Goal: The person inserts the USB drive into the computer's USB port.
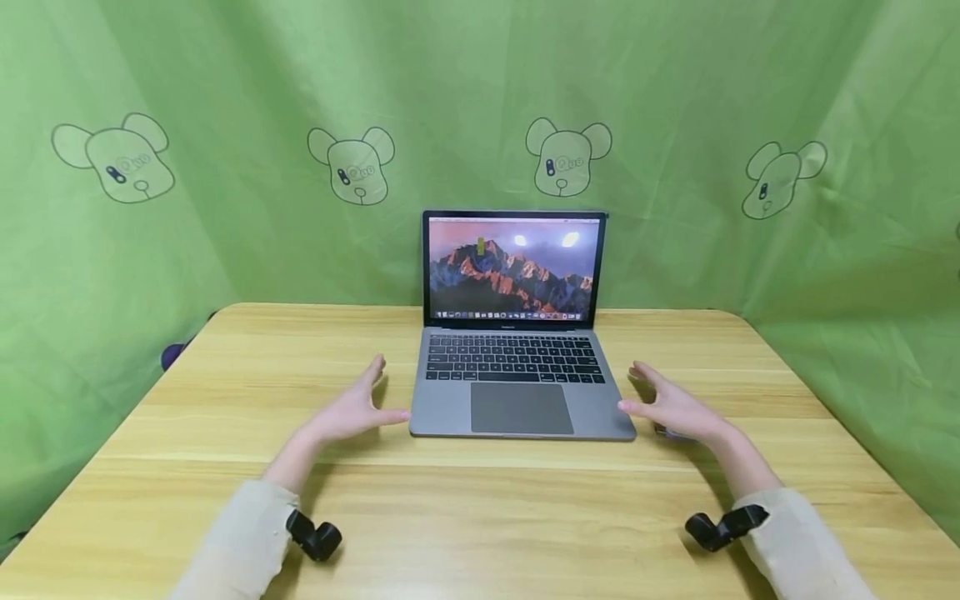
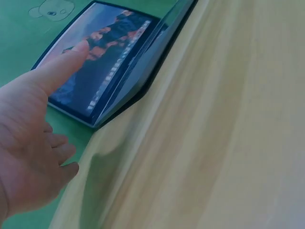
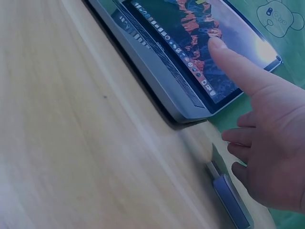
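Note:
An open laptop stands on the wooden table, its screen lit with a mountain picture. At its left front side is my left hand, thumb stretched toward the laptop's edge; whether it touches cannot be told. My right hand is held off the right side in the same way, thumb pointing inward. Neither hand holds anything. A USB stick with a bluish body and a metal plug lies on the table below my right hand, mostly covered by it in the head view.
The wooden table extends around the laptop on all sides, its back edge close behind the screen. Green curtains with printed bear heads hang behind and at both sides. A black wrist camera sits on the left sleeve, another on the right.

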The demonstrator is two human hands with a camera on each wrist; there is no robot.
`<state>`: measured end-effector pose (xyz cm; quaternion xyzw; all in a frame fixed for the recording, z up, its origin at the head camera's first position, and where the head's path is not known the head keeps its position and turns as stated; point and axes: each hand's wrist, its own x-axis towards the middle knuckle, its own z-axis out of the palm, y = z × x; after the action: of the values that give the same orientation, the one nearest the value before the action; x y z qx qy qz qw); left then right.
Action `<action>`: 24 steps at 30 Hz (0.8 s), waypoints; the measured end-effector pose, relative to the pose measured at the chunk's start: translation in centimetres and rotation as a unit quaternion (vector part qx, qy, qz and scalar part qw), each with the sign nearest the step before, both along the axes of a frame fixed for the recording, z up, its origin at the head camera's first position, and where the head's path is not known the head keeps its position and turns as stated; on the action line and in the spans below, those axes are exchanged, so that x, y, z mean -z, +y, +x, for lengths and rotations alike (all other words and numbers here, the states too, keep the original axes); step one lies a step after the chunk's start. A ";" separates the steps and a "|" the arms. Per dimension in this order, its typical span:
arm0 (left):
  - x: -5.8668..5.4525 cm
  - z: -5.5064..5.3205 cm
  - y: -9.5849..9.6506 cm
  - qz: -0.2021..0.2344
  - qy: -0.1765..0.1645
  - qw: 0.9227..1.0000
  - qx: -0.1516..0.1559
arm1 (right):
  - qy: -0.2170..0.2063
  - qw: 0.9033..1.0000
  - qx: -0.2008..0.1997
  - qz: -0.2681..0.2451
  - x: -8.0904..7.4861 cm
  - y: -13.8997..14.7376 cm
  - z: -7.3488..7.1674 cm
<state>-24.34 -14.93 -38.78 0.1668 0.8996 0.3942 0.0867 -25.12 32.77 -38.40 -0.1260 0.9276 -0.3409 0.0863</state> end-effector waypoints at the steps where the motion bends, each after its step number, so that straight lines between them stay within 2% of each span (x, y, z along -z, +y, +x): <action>1: 0.1 0.0 0.2 -0.002 -0.003 1.000 0.004 | -0.002 1.000 -0.005 -0.003 0.1 0.0 0.0; 7: 0.7 -0.1 1.5 -0.009 -0.022 0.999 0.023 | -0.018 0.999 -0.027 -0.015 0.3 -0.5 0.3; 12: 1.2 -0.3 2.4 0.000 -0.034 0.999 0.031 | -0.022 0.999 -0.027 -0.002 0.2 -0.9 0.3; 24: 1.3 -0.2 3.5 0.030 -0.030 0.998 0.049 | -0.020 0.999 -0.028 0.004 0.4 -1.7 0.4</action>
<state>-24.55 -11.41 -40.11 0.2012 0.8754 0.4206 0.1274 -24.72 31.03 -38.83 -0.1446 0.9232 -0.3373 0.1146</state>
